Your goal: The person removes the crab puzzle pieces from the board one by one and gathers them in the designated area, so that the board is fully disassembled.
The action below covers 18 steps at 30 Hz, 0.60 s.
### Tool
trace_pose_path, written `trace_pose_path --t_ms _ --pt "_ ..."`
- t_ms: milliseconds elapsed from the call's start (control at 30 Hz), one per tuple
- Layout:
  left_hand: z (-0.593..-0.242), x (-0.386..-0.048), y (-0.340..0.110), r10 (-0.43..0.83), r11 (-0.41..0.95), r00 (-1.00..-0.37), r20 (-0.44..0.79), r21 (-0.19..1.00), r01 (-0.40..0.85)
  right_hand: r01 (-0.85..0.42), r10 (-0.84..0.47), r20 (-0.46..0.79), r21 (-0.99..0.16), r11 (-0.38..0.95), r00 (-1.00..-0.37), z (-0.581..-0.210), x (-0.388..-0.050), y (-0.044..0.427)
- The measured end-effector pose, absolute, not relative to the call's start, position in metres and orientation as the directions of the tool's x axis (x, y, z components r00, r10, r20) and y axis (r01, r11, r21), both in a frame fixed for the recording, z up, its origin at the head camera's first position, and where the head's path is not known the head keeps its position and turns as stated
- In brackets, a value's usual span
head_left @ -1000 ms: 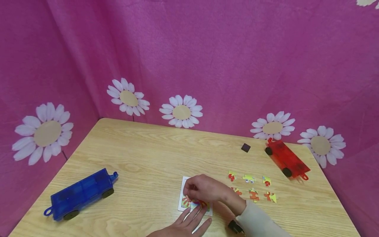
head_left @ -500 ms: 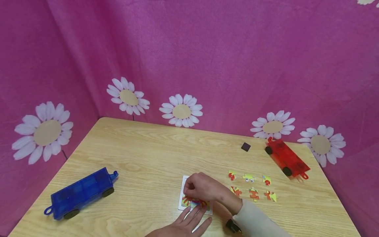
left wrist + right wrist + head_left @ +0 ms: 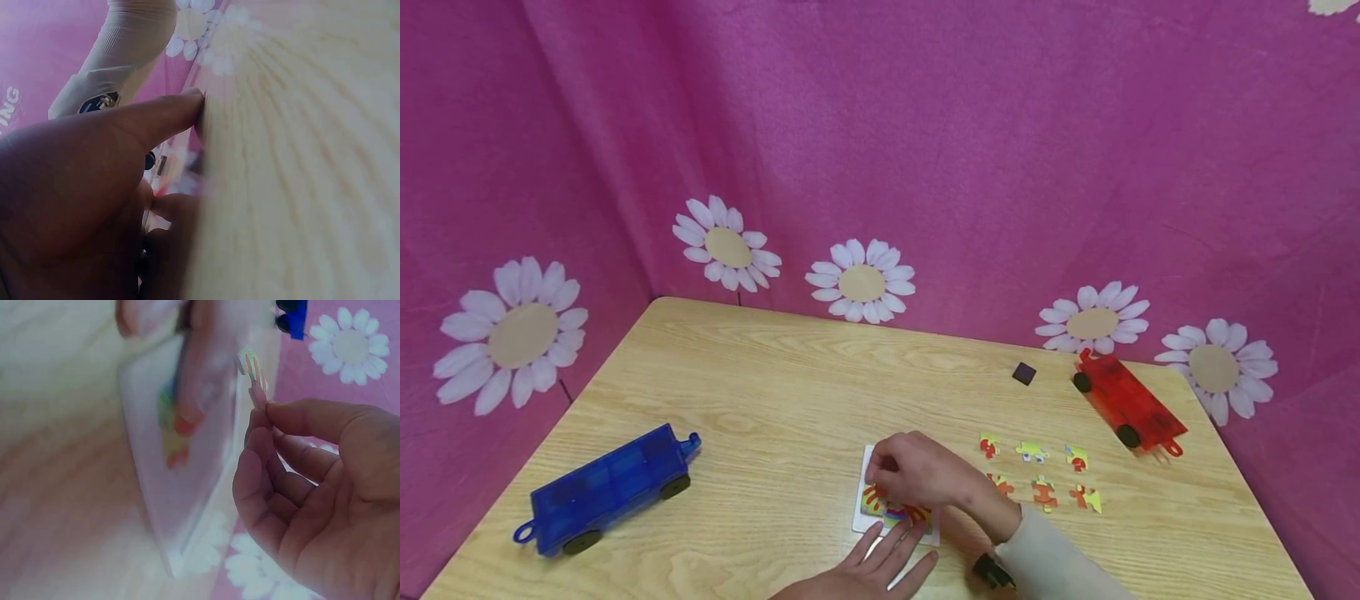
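Observation:
My left hand (image 3: 868, 571) lies with extended fingers across the near edge of a small white puzzle tray (image 3: 858, 512). Inside the tray, several joined pieces (image 3: 172, 444) show yellow, red and blue; the hands cover part of them. Over the tray's left side, my right hand (image 3: 917, 471) pinches a jigsaw puzzle piece (image 3: 253, 367) between thumb and index finger. That piece is yellow-green with red stripes, and the right wrist view has it tilted up, apart from the tray floor. In the left wrist view the left thumb (image 3: 172, 115) rests near the tabletop.
Several loose puzzle pieces (image 3: 1043, 492) lie in two rows right of the tray. A red toy wagon (image 3: 1127, 400) stands at the far right, near a dark square (image 3: 1024, 373). A blue toy wagon (image 3: 610, 492) is at the left. Behind the table hangs a pink flowered cloth (image 3: 880, 125).
The right hand has shifted slightly over the tray, and the pinched piece has turned a little. The left hand stays in place. Loose pieces and wagons are unmoved.

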<state>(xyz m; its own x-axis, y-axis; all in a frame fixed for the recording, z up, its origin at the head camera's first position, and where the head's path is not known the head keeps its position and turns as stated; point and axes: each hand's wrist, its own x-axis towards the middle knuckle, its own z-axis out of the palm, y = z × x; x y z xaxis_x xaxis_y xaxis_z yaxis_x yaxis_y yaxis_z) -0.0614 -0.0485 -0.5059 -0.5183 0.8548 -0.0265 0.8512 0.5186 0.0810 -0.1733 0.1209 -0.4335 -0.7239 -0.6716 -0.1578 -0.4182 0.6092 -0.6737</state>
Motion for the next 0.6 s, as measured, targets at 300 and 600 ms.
trace_pose_path --t_ms 300,600 --pt "-0.510 -0.059 -0.046 0.864 0.502 -0.493 0.097 -0.125 0.856 -0.476 -0.638 -0.064 -0.610 0.634 -0.767 -0.412 -0.178 0.169" --pt "-0.510 -0.058 -0.048 0.868 0.494 -0.478 0.136 -0.129 0.860 -0.429 -0.612 -0.157 -0.581 0.692 -0.775 -0.404 -0.170 0.233"
